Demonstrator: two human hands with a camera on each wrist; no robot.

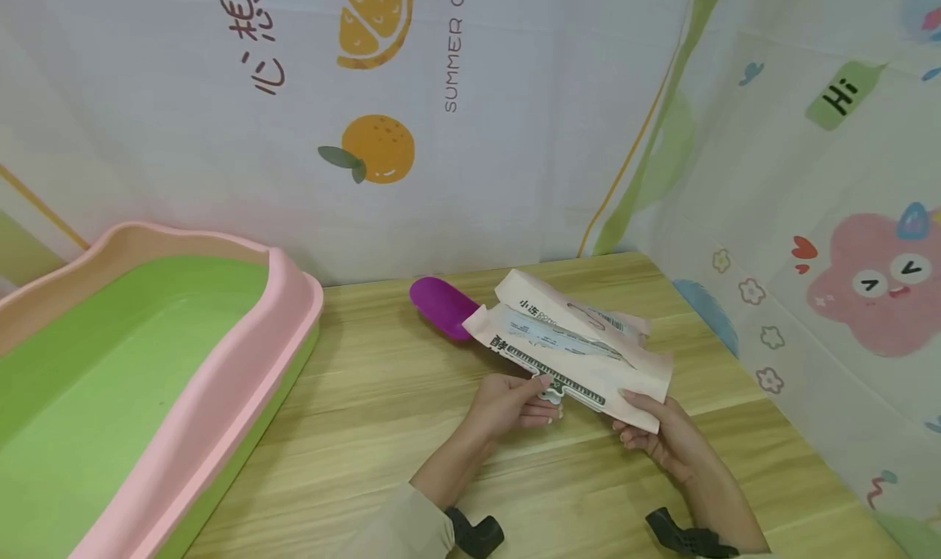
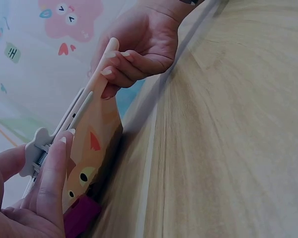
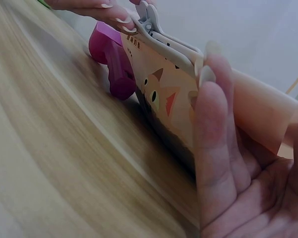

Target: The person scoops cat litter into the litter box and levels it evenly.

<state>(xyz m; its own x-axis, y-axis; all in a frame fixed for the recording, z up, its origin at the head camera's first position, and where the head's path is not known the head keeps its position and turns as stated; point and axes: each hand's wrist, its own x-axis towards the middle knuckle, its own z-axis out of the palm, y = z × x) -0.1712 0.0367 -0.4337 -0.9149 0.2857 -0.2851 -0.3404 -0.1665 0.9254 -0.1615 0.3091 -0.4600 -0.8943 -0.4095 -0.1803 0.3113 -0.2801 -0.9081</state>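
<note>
I have one left hand (image 1: 506,404) and one right hand (image 1: 667,438), making two. I count one printed bag (image 1: 599,367), one clip (image 2: 39,139), one purple scoop (image 1: 443,307), one pink-and-green tub (image 1: 228,379), two black wrist mounts (image 1: 478,534) (image 1: 687,536), one wooden table (image 1: 353,395).

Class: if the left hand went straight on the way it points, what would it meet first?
Most likely the pale bag, just past the clip that the left hand pinches; exact depth is hard to judge.

left hand (image 2: 39,203) pinches clip (image 2: 31,159) | right hand (image 2: 146,42) grips cat-print bag (image 2: 100,121)
</note>
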